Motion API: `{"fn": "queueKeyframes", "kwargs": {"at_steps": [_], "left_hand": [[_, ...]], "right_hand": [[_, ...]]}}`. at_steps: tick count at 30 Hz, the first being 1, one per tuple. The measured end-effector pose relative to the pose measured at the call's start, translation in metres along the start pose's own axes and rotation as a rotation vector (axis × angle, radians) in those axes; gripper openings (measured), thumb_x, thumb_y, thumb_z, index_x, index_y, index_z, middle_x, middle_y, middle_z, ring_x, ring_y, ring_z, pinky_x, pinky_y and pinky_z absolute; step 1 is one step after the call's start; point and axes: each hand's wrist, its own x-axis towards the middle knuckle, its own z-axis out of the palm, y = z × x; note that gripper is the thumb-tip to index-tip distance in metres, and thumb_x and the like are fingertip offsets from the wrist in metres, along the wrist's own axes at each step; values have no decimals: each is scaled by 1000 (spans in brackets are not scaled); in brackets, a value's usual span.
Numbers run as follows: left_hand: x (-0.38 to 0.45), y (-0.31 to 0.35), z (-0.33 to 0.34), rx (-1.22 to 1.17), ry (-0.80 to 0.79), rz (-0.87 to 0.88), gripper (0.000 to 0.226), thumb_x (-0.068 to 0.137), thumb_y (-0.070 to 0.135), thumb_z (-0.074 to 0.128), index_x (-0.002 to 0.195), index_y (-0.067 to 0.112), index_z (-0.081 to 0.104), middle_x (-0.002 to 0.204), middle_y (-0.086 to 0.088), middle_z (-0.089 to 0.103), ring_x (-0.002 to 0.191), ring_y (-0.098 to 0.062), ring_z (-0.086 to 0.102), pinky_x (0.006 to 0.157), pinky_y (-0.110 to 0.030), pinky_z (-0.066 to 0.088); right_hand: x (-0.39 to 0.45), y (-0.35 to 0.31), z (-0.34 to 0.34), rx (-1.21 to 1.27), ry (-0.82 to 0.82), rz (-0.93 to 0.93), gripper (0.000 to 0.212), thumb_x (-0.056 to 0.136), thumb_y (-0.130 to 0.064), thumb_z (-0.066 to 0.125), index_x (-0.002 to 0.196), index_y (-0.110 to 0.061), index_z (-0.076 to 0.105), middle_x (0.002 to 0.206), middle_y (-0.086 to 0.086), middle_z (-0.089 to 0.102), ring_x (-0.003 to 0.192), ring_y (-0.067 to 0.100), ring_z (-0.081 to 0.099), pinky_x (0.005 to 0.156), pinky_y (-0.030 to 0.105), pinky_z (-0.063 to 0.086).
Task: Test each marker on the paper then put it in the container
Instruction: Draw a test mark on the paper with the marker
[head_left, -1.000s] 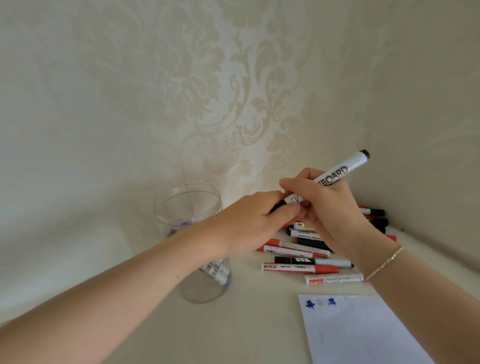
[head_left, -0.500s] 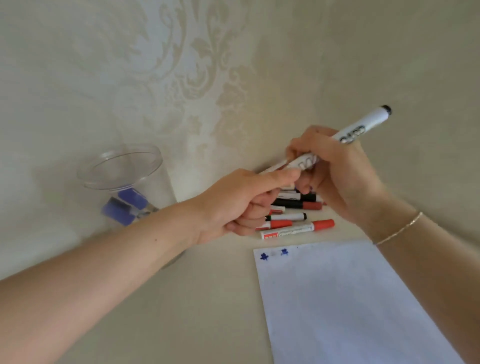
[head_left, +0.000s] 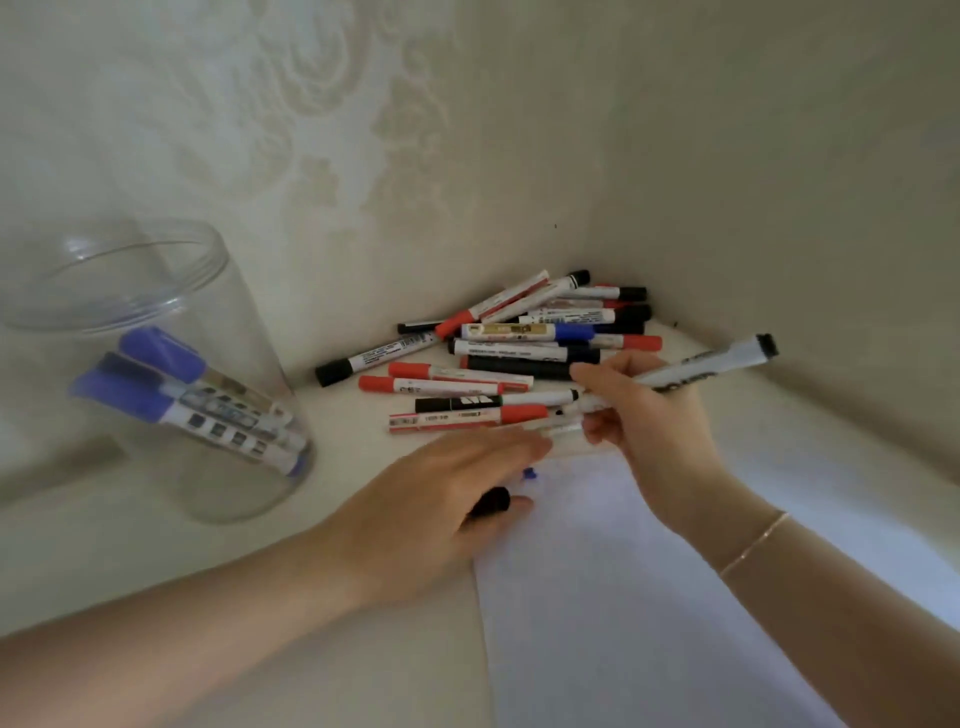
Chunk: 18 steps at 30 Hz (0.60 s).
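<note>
Marker (head_left: 696, 370): white barrel, black end cap up and to the right, tilted; writing end low, near the top edge of the paper (head_left: 675, 597), tip itself blurred. Right hand (head_left: 644, 410) grips it mid-barrel, fingers curled round it. Thin bracelet (head_left: 753, 543) on that wrist.

Left hand (head_left: 441, 499) lies low at the paper's top left corner, fingers extended and blurred toward the marker's lower end. A small black cap (head_left: 491, 503) shows tucked under its fingers, against the thumb; exact hold cannot be told. Hand covers part of the paper's corner. One small blue mark (head_left: 530, 474) on the paper just beyond the fingers.

Paper white, lying flat on the pale surface (head_left: 260, 561), running to the lower right under the right forearm.

Pile of markers (head_left: 509, 353) behind both hands, packed into the corner where two walls meet: red, black and blue caps, lying crosswise on each other. Nearest ones just beside the right hand's fingertips.

Clear container (head_left: 156, 364) well to the left, standing upright, apart from the pile. Inside, blue-capped markers (head_left: 171, 395) lean slantwise, caps up.

Wallpaper (head_left: 337, 130) pale, with a raised floral pattern.
</note>
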Motion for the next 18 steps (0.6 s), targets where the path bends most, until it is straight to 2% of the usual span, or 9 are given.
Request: {"fn": "queueKeyframes", "kwargs": {"at_steps": [3, 7, 14, 18], "left_hand": [[-5, -5, 9, -42, -104, -84, 62, 90, 57, 32, 147, 34, 29, 150, 21, 28, 132, 17, 12, 107, -1, 5], [-4, -8, 13, 15, -137, -123, 69, 85, 66, 21, 149, 41, 14, 149, 30, 13, 129, 24, -2, 105, 0, -3], [-6, -5, 16, 54, -106, -90, 64, 91, 60, 21, 148, 33, 26, 153, 24, 16, 138, 15, 1, 113, -11, -4], [-8, -3, 16, 44, -73, -101, 59, 93, 55, 26, 146, 30, 34, 152, 20, 25, 140, 11, 9, 114, -14, 2]], "right_hand": [[-2, 11, 0, -30, 27, 4, 15, 85, 6, 56, 74, -4, 54, 50, 6, 53, 39, 15, 46, 37, 22, 38], [-2, 15, 1, -175, 26, -20, 23, 84, 6, 57, 65, -5, 48, 45, 3, 52, 34, 11, 47, 35, 19, 37], [-3, 20, 4, -346, 80, -24, 30, 79, 0, 59, 54, -10, 49, 39, 1, 55, 31, 11, 48, 35, 16, 36], [-2, 21, 5, -382, 91, -20, 31, 78, -3, 62, 51, -12, 50, 43, 12, 57, 31, 13, 48, 36, 17, 37]]}}
